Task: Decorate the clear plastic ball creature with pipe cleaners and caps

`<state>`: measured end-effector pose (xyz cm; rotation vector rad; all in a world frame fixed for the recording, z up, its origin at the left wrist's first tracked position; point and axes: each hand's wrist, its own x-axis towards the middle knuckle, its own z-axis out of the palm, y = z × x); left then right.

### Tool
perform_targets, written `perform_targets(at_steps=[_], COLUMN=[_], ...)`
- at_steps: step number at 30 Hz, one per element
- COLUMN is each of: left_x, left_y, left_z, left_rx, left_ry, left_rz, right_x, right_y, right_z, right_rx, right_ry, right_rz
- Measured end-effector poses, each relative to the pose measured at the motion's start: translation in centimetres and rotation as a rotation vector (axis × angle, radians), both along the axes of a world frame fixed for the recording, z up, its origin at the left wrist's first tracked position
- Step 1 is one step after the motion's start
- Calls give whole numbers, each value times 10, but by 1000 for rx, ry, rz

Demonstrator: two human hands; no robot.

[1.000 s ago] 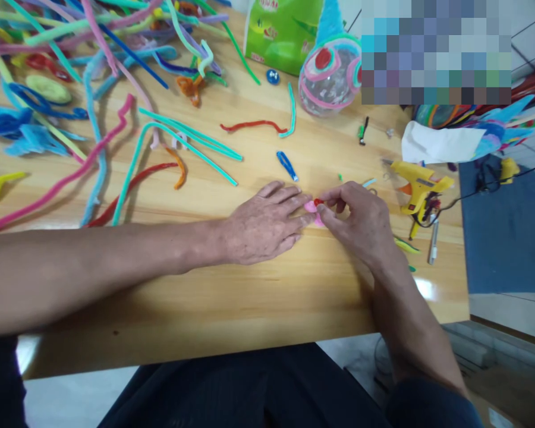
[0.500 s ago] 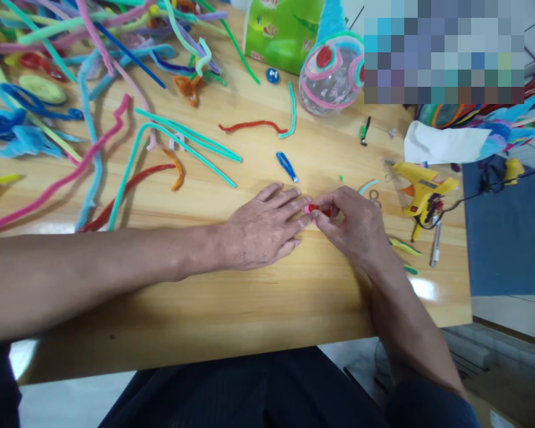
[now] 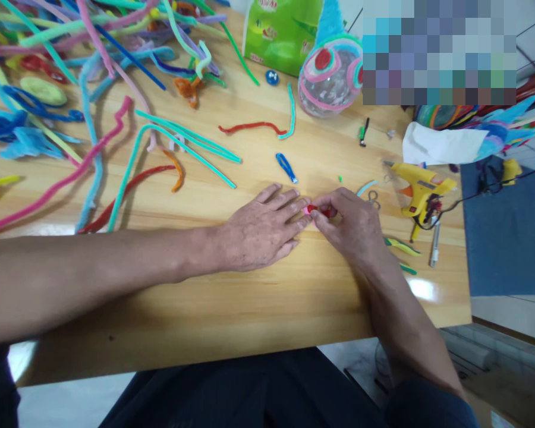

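Head view, my left hand: my left hand [image 3: 265, 229] lies flat on the wooden table [image 3: 249, 309], palm down, with the fingers stretched and a little spread; it is not closed around any thing; its fingertips reach to the pink piece.
Head view, my right hand: my right hand [image 3: 356, 223] is grasping the red piece [image 3: 312, 208] between the thumb and the forefinger; the other fingers are bent inward.
Red and pink: the red piece is between my two hands, just beside the pink piece [image 3: 306, 210]; the pink one is mostly hidden by fingers, so I cannot tell its whole shape.
Above the fingers: a blue loop [image 3: 286, 167] lies near my left fingertips; farther away, a red stem [image 3: 252, 124] meets the end of a bent turquoise stem [image 3: 291, 113].
Far edge: a clear ball [image 3: 330, 89] with pink trim stands beside a green packet [image 3: 276, 35].
Right side: a yellow glue gun [image 3: 421, 187] lies on the table, with a slim cutter [image 3: 434, 244] near it.
Left side: a long pink stem [image 3: 89, 160] runs beyond my left forearm; a heap of coloured stems [image 3: 89, 30] fills the far corner.
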<state>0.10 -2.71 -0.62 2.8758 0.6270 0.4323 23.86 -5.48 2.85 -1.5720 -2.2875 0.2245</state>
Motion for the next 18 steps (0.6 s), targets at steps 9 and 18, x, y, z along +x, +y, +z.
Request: perform_targets(at_steps=[9,18], left_x=[1,-1], left_y=[-1,2], left_z=[-1,0], left_rx=[39,-9], left_ry=[14,-2], left_rz=[2,-22], right_x=[-1,8], right_y=[0,-1], right_z=[-2,4], right_rx=[-20,12], right_ry=[29,91], right_rz=[-4,-3])
